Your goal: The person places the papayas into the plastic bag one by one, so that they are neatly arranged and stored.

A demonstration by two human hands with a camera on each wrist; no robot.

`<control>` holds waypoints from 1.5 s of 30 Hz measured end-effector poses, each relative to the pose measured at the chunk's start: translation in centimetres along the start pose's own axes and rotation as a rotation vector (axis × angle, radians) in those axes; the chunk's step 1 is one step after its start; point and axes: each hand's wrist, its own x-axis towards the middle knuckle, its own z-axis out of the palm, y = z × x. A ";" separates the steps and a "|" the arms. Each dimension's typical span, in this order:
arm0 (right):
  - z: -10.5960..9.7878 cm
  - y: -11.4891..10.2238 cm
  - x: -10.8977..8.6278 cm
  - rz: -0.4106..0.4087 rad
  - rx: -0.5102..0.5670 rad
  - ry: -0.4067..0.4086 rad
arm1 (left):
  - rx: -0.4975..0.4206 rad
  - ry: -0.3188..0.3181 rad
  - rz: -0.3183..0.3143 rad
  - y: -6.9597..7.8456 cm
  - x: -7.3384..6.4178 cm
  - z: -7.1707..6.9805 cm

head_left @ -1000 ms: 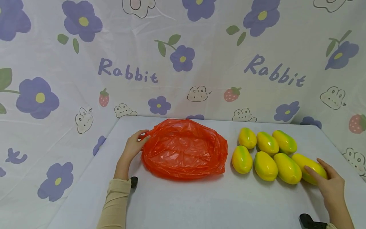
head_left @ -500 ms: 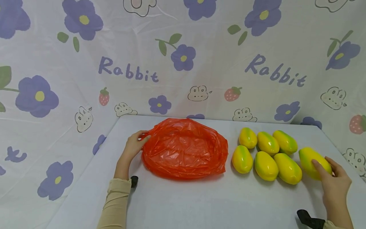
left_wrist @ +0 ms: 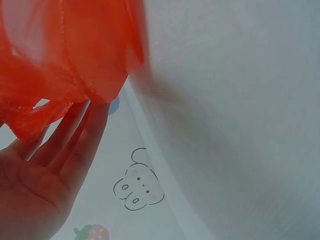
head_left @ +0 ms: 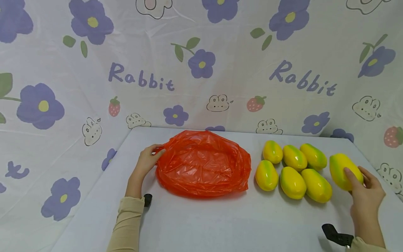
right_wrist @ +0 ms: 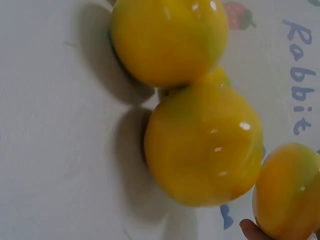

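Note:
My right hand point(head_left: 367, 196) grips a glossy yellow-green mango point(head_left: 345, 171), held just above the table at the right. In the right wrist view that mango point(right_wrist: 287, 192) shows at the lower right with a fingertip under it. Several more mangoes point(head_left: 292, 182) lie in two rows to its left. At the table's left, my left hand point(head_left: 147, 160) pinches the left rim of a red plastic bag point(head_left: 201, 164), whose mouth is spread wide. In the left wrist view, the bag point(left_wrist: 75, 50) covers the fingertips.
Everything rests on a white table point(head_left: 233, 224). A patterned cloth point(head_left: 220, 63) with flowers and rabbits hangs behind it. Dark wrist-camera mounts stick out near the left wrist point(head_left: 148, 200) and the right wrist point(head_left: 337, 235).
My right hand has lifted the mango off the table, away from the rows, and tilted it more upright. The left hand and the bag have stayed put.

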 end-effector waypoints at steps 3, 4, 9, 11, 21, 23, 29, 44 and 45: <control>0.4 -0.4 -0.3 0.014 0.038 -0.023 | 0.001 0.001 -0.002 0.0 0.0 0.0; 0.5 -0.6 -0.5 0.012 0.042 -0.034 | 0.001 0.000 -0.002 0.1 -0.1 0.0; 1.5 -1.3 -1.2 0.027 0.046 -0.057 | -0.001 -0.002 -0.005 0.2 -0.3 0.0; 2.0 -1.5 -1.6 0.021 0.048 -0.058 | -0.001 -0.002 -0.006 0.2 -0.3 -0.1; 4.2 -1.7 -2.8 -0.006 0.114 -0.119 | 0.018 0.002 -0.001 0.0 -0.4 -0.1; 4.6 -1.7 -3.1 -0.011 0.115 -0.126 | 0.017 0.002 -0.003 -0.1 -0.4 -0.1; 6.3 -1.7 -3.7 -0.001 0.059 -0.130 | 0.021 0.010 0.009 -0.3 -0.1 -0.1; 11.0 -1.4 -6.2 -0.016 -0.028 -0.255 | 0.014 0.003 -0.012 0.1 -0.2 0.1; 11.3 -1.4 -6.4 -0.018 -0.038 -0.261 | 0.015 0.003 -0.010 0.1 -0.2 0.0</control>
